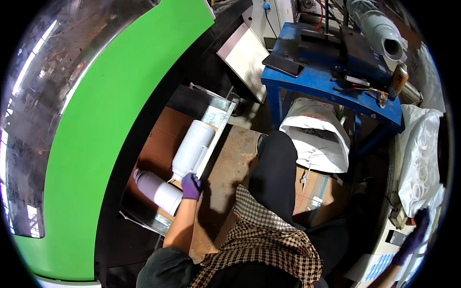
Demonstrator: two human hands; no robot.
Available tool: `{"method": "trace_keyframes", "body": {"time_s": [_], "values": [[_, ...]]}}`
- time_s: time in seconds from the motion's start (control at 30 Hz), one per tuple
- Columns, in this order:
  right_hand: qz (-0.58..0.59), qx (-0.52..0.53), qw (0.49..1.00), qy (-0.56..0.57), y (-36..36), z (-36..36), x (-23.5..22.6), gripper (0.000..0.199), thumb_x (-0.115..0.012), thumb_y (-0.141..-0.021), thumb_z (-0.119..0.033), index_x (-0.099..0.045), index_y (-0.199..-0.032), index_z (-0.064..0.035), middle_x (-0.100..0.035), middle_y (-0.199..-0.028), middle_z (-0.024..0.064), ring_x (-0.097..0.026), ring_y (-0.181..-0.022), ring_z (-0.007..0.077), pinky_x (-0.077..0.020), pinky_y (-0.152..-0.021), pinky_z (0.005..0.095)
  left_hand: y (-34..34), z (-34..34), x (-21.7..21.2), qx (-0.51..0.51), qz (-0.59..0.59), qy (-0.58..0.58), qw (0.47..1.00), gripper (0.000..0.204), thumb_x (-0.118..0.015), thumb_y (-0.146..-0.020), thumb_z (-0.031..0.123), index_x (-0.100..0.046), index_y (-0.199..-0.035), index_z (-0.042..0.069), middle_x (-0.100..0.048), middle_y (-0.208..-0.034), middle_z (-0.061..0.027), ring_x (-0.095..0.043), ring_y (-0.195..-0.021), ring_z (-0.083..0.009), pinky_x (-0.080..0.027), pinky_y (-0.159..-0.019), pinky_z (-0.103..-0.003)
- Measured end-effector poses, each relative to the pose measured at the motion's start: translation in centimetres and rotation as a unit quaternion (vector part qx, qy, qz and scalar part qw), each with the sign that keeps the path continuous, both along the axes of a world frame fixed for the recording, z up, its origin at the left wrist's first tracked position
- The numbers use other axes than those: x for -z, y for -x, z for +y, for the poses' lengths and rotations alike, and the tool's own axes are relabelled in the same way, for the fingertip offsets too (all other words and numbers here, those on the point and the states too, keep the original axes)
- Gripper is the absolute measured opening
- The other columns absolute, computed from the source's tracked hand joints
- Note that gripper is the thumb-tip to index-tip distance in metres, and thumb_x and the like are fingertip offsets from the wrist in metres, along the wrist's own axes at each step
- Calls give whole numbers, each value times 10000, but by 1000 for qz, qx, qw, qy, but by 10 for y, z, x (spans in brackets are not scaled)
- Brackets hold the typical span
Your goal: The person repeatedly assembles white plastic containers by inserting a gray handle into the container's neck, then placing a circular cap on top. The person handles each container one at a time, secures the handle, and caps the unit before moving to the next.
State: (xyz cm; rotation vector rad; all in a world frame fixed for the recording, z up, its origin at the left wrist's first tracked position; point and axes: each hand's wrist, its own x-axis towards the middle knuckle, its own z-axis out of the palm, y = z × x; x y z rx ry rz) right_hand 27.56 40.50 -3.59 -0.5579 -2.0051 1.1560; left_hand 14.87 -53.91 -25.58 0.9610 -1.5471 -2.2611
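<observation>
Two white plastic jug-like containers lie on their sides in a metal-edged chute lined with brown cardboard. My left hand [191,186], in a purple glove, is closed at the near end of the upper container [193,148], which has a side handle. Just beside that hand is the base end of the lower container [158,192], partly in shadow. Far to the right, my right hand [418,231], also gloved in purple, reaches up with fingers stretched out beside a pale machine panel [394,238]. Whether it touches the panel is unclear.
A green machine cover [96,120] curves along the left. A blue table [331,93] ahead carries a phone [283,65], hand tools and a spray can [398,79]. Beneath it sits an open white sack [314,153]. A clear plastic bag [418,158] of white rings lies right.
</observation>
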Motion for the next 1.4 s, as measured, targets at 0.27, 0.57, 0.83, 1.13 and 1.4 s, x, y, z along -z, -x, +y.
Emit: {"method": "trace_keyframes", "body": {"time_s": [0.27,0.57,0.83,1.13,1.4], "values": [[-70,-373,884,-274,80,-237,-48,289,-642,-841,-84,-707,-1118,-34,-689,-1034,167,-642,-963,376,-505,-894,451,1,-102,53,-7,-94,-76,993,511,-501,-1014,425,-412,-1403,106,-520,-1410,-80,-483,-1249,-268,-523,-957,-378],[-109,-380,832,-390,66,-247,-41,413,-725,-728,-118,-721,-1140,-94,-674,-1028,142,-638,-955,374,-505,-868,477,47,-153,-33,-96,141,485,858,383,-685,-985,210,-662,-1294,-14,-736,-1093,-105,-659,-958,-191,-546,-831,-343],[-24,-417,842,-340,76,-292,-24,322,-752,-763,-107,-725,-1083,-82,-706,-937,103,-683,-840,332,-538,-752,446,92,-61,-115,191,235,543,783,870,-910,-695,258,-487,-1424,44,-475,-1488,-206,-445,-1396,-371,-344,-1193,-461],[11,-466,827,-314,83,-322,-21,377,-769,-785,-135,-717,-1157,-131,-724,-1041,62,-694,-834,268,-533,-698,388,185,18,-119,62,28,736,674,947,-951,-543,405,-578,-1350,81,-633,-1328,-145,-594,-1232,-354,-457,-1070,-466],[117,-479,814,-309,105,-400,-34,410,-816,-776,-226,-719,-1163,-132,-676,-1279,58,-719,-869,235,-557,-659,309,59,216,-287,223,333,734,548,594,-900,-631,363,-661,-1113,112,-672,-1123,-120,-647,-1069,-340,-468,-967,-500]]}}
